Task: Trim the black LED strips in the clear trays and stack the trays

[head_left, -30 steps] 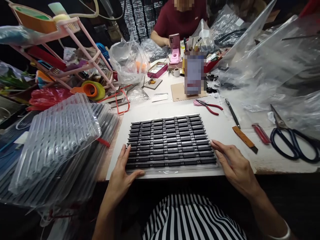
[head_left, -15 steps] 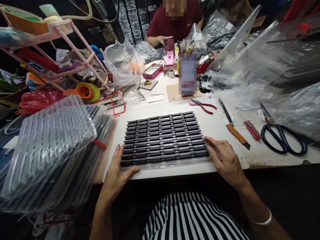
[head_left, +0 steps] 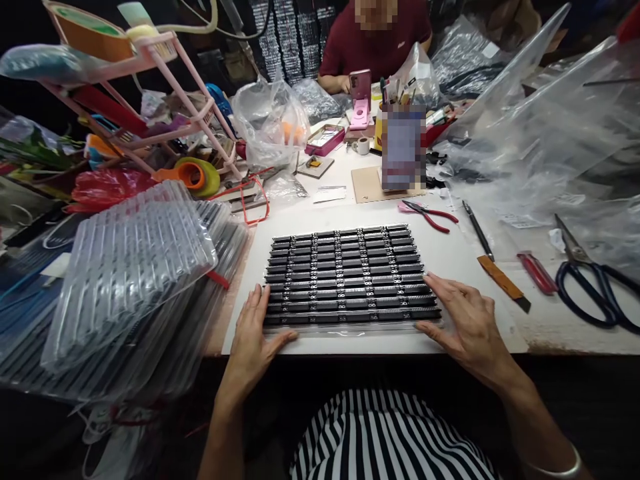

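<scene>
A clear plastic tray [head_left: 350,329] lies flat on the white work surface in front of me. It is filled with rows of small black pieces [head_left: 345,273] edged with fine silvery teeth; their exact kind I cannot make out. My left hand [head_left: 253,333] holds the tray's near left corner, its fingers along the side and its thumb along the front edge. At the near right corner, my right hand [head_left: 463,327] grips the tray with its fingers at the side and its thumb at the front.
Stacked clear trays [head_left: 135,260] stand at the left beside a pink rack [head_left: 170,73]. Red-handled pliers [head_left: 435,215], a pen [head_left: 479,230], a cutter blade [head_left: 505,283] and scissors [head_left: 590,287] lie to the right. Across the table sits a person [head_left: 375,47] near a phone [head_left: 360,90].
The whole view has shifted, so things appear further right. My right thumb has spread from the tray's side to its front corner. The tray stays in place on the surface.
</scene>
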The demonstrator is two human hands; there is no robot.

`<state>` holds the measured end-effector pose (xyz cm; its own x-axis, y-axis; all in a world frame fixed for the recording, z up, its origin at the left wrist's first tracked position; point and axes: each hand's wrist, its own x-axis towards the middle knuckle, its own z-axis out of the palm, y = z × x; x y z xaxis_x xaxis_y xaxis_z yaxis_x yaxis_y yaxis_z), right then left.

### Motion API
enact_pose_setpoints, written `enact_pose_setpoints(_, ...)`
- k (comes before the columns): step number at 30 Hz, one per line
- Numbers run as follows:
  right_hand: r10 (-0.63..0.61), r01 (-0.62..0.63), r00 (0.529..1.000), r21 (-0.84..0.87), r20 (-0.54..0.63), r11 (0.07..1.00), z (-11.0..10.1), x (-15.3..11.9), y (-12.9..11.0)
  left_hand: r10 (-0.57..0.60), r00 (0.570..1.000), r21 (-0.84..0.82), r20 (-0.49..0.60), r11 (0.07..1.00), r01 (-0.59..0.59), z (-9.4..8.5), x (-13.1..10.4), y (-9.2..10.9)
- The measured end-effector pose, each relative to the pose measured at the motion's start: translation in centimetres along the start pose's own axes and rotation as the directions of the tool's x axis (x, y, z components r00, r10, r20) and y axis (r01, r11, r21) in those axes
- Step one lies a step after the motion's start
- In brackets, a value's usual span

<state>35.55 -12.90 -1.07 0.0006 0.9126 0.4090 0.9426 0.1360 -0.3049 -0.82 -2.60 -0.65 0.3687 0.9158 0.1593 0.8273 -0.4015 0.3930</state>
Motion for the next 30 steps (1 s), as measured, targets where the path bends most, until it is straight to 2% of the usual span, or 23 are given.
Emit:
enact_pose_setpoints(8,-0.027,0.027,1.000,-0.027,0.006,0.999,0.41,0.00,0.08,-0.030,1.000,-0.041,-0.008,0.999,0.030,-0.35,-0.21,0.70)
enact_pose_setpoints(12,-0.007,0.007,1.000,-0.010,-0.017,1.000,0.46,0.06,0.00,-0.018,1.000,-0.005,0.013,1.000,0.018,-0.31,-0.41,0.74)
enact_pose_setpoints(16,0.007,-0.007,1.000,-0.013,0.013,1.000,0.21,0.17,-0.23,-0.015,1.000,0.029,0.021,0.999,0.014,-0.14,-0.55,0.71)
enact_pose_setpoints(30,-0.012,0.012,1.000,-0.024,-0.010,1.000,0.43,-0.01,-0.10,0.007,0.998,0.002,-0.060,1.000,-0.007,-0.08,-0.47,0.85)
